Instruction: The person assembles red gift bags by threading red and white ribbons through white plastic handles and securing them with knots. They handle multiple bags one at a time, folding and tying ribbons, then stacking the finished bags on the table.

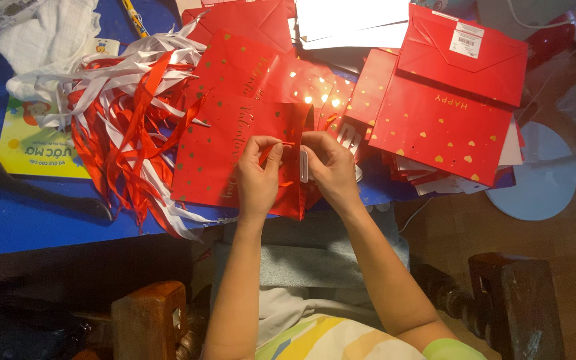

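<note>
A red paper gift bag (235, 150), dotted with small gold hearts and gold script, is laid flat at the near edge of the blue table (35, 220), directly in front of the person; a thin red ribbon (287, 144) is held at the bag's upper edge, between the 2 hands. The ribbon is pinched by the left hand (258, 177), its thumb and fingers closed together on it; the right hand (328, 167) is closed on the ribbon's other end, and a small white strip is seen beside its fingers at the bag's edge.

To the left of the bag, a loose heap of red and white ribbons (128, 107) is spread over the table; beyond it, a yellow and green children's book (35, 143) and white cloth (55, 33) are seen. To the right, a stack of flat red gift bags (435, 113) is piled, overlapping; a round white lamp base (541, 180) is set on the floor beside them.
</note>
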A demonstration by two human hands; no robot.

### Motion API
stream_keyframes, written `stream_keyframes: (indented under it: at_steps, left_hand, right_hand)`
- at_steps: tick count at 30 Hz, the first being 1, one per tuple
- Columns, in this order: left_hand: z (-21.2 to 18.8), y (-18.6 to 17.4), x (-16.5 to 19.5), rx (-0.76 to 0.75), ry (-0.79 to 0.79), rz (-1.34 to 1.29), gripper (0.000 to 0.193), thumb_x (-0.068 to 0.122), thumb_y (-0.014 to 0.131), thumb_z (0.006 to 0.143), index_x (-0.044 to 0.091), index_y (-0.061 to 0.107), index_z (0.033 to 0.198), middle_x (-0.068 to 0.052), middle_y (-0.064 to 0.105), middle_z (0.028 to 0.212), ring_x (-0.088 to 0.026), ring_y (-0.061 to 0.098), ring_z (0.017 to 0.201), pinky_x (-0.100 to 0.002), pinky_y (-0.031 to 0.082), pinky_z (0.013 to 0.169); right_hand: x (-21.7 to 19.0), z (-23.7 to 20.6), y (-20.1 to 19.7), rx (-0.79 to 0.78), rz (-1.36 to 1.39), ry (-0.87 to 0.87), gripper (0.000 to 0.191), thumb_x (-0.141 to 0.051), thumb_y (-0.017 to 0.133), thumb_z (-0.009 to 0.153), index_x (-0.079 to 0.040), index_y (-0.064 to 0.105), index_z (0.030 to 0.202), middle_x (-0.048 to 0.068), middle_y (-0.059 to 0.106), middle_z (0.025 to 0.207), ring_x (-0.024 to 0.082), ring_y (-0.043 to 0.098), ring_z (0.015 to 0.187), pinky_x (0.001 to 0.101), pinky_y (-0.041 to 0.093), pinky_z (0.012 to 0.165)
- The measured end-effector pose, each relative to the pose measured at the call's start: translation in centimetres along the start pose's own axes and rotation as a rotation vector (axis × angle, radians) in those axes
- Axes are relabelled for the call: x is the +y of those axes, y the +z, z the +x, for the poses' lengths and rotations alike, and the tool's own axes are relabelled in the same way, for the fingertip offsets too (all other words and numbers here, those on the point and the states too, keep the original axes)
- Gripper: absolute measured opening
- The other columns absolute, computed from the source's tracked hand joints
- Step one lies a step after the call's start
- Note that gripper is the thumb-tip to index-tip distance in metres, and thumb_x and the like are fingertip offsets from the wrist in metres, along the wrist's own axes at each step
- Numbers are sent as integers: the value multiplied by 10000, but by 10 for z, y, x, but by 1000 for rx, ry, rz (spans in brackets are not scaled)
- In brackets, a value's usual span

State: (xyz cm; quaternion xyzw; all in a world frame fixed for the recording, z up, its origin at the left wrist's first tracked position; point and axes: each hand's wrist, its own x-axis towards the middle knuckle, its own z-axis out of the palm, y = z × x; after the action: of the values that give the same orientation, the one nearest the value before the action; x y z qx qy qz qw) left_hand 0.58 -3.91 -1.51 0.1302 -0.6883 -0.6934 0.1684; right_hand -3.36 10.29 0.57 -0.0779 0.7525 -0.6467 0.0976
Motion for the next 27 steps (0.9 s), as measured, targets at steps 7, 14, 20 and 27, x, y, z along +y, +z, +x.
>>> stream_keyframes:
  at_steps: [7, 14, 20, 27]
  left_hand:
    - [-1, 1, -8, -21, -22, -101, 131, 124, 616, 1045, -3, 601, 1076, -56, 696, 981, -113, 713, 889, -273, 630, 792]
    - [-2, -2, -9, -16, -17, -38, 118, 112, 617, 1042, -1, 595, 1065, -61, 689, 972, -117, 705, 883, -278, 631, 776]
    - [-2, -3, -8, -29, -17, -25, 121, 122, 603, 1055, 4, 577, 1065, -62, 689, 985, -123, 705, 895, -281, 641, 806]
    - [-3, -2, 5, -23, -11, 26, 158, 148, 655, 1021, 23, 655, 1118, -71, 743, 992, -129, 733, 931, -283, 616, 808]
  right_hand:
    - [7, 1, -1, 9, -38, -35, 141, -145, 662, 1013, -31, 694, 1091, -17, 721, 884, 30, 643, 775, 225, 523, 669]
    - [14, 1, 0, 13, -71, -73, 154, -139, 662, 1005, -35, 704, 1111, -2, 741, 934, 47, 673, 866, 237, 541, 756]
    - [13, 2, 2, 35, -126, -137, 142, -115, 678, 983, -34, 717, 1093, 25, 765, 982, 92, 716, 935, 258, 559, 825]
    - [17, 4, 4, 70, -171, -134, 126, -101, 669, 986, -31, 713, 1082, 31, 753, 979, 91, 712, 921, 257, 555, 816]
